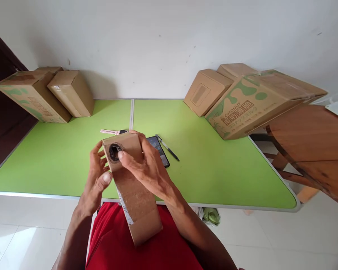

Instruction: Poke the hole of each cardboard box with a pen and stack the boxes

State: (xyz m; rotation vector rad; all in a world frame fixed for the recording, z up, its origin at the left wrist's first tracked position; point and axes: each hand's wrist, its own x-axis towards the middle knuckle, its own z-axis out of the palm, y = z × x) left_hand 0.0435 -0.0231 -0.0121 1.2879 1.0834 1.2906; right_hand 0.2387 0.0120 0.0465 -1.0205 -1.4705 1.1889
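I hold a long brown cardboard box [135,195] upended over my lap, its far end raised above the green table [59,161]. My left hand [97,176] grips the box's left side, thumb pressed on its edge. My right hand [142,161] wraps over the top right, with a finger at a round dark hole [114,152] in the box's end face. A white label strip runs along the box's left edge.
On the table lie a pink watch strap [110,132], a dark phone [159,150] and a pen [168,147]. Cardboard boxes are stacked at back left [45,93] and back right [250,101]. A wooden chair [309,146] stands at the right.
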